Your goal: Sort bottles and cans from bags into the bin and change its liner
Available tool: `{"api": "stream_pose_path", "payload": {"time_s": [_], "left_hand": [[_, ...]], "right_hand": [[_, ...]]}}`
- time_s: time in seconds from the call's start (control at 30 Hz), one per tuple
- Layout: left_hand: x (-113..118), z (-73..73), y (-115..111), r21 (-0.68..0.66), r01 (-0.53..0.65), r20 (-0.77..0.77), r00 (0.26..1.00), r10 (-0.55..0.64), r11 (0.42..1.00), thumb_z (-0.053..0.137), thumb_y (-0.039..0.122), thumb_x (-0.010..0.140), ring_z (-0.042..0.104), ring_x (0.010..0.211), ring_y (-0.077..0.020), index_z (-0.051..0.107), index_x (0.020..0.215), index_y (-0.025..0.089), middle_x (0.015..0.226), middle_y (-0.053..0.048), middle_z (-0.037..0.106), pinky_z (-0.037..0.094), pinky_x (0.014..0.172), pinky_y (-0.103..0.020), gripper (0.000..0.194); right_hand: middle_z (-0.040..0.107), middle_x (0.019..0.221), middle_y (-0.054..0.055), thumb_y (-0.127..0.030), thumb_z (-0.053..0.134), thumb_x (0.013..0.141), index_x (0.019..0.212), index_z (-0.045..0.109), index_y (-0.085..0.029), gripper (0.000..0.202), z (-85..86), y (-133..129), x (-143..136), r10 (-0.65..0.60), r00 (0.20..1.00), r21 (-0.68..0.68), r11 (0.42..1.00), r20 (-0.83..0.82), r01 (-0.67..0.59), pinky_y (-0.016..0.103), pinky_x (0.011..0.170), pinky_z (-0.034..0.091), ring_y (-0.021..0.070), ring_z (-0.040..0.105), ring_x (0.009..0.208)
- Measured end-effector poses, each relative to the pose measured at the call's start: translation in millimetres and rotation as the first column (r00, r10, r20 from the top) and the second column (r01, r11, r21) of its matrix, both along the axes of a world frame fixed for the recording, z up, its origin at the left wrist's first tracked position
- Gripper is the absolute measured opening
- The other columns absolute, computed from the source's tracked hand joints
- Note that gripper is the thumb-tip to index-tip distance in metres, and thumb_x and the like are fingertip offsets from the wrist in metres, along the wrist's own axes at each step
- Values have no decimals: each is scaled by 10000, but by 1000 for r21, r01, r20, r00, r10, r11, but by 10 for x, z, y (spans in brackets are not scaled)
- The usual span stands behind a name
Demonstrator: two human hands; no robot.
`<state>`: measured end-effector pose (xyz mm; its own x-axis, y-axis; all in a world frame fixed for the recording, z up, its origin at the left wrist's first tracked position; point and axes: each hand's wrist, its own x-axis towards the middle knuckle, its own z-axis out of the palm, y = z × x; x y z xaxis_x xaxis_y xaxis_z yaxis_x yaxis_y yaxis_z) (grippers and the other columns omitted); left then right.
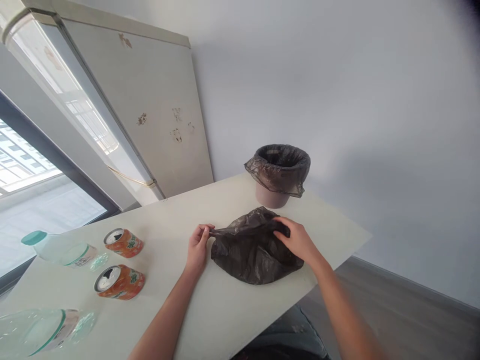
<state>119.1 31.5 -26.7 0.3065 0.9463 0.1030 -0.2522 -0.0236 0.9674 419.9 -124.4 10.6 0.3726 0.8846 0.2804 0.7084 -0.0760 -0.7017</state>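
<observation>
A thin black garbage bag [255, 255] lies spread on the white table in front of me, its opening edge bunched along the top. My left hand [200, 242] pinches a twisted corner of that edge at the bag's left side. At the right side, my right hand [294, 237] has its thumb and fingers closed around the bag's upper edge, the fingertips partly covered by the plastic. Just behind the bag stands a small pinkish-brown trash can [273, 198], lined with another black bag [279, 175] folded over its rim.
Two opened orange cans [123, 242] stand on the white table [221, 310] at the left. Two clear plastic bottles with green trim [62, 249] are near its left edge. A worn refrigerator [150, 100] and a pale wall [337, 90] border the table's far side.
</observation>
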Motion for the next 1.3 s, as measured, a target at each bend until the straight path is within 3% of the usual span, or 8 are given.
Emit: {"api": "stream_pose_path", "payload": {"time_s": [0.1,0.3,0.5,0.67,0.83,1.0,1.1,1.3], "left_hand": [[4,-2,-4,28,-10,-28,1000,10,1000,709,516,927,607,922,-171,666,858,199,1033,-51,687,485,847,-268,327],[-37,-6,16,77,-24,-99,995,31,997,723,532,904,593,886,-192,653,748,193,905,-44,673,473,837,-288,380],[-46,-15,1,107,72,-134,989,-58,992,692,554,926,564,829,-182,666,721,176,849,-41,639,447,780,-281,430],[-55,-63,34,44,57,-11,998,-57,997,719,518,928,575,853,-170,694,870,175,897,-41,655,455,796,-267,348],[-48,-81,50,-18,58,124,991,-55,998,766,494,901,578,827,-146,671,870,173,868,-25,640,463,786,-254,337],[-49,-70,57,-55,30,159,987,-21,998,817,515,845,568,794,-137,665,812,165,819,-18,623,461,756,-248,383],[-63,-57,68,-88,28,228,974,-7,996,836,498,834,571,794,-133,657,776,163,826,-19,624,470,753,-248,384],[-81,-33,123,-141,37,392,920,21,989,839,450,855,576,798,-116,668,766,157,871,-26,640,475,748,-231,351]], "right_hand": [[711,1271,63,-344,646,948,1156,743,-279,239,189,-67,-17,100,987,-10,995,129,-99,466,1034,532,286,668,1179],[694,1037,85,-312,532,1026,1209,684,-228,252,638,-222,207,-248,858,275,953,450,132,432,867,530,271,632,968],[673,994,79,-277,556,1003,1215,664,-234,241,888,-244,277,-324,799,377,917,508,132,422,856,520,276,622,951],[682,958,83,-226,585,992,1076,654,-243,110,588,-166,-382,-343,865,529,841,368,109,436,859,536,274,649,917],[684,1091,101,-157,657,945,1177,647,-270,258,192,-186,-893,-136,898,470,879,419,-86,473,956,552,288,666,1020],[675,1034,103,-138,675,940,1140,643,-220,219,-102,-113,-734,-258,869,564,825,423,-30,427,884,565,266,650,968],[684,1041,108,-178,671,958,1129,647,-205,175,-259,-86,-641,-280,847,541,841,453,-12,426,899,553,262,650,969],[630,1367,174,-404,696,933,1307,656,-212,423,-233,-137,-435,-341,896,370,901,284,226,569,1110,419,379,559,1296]]}}
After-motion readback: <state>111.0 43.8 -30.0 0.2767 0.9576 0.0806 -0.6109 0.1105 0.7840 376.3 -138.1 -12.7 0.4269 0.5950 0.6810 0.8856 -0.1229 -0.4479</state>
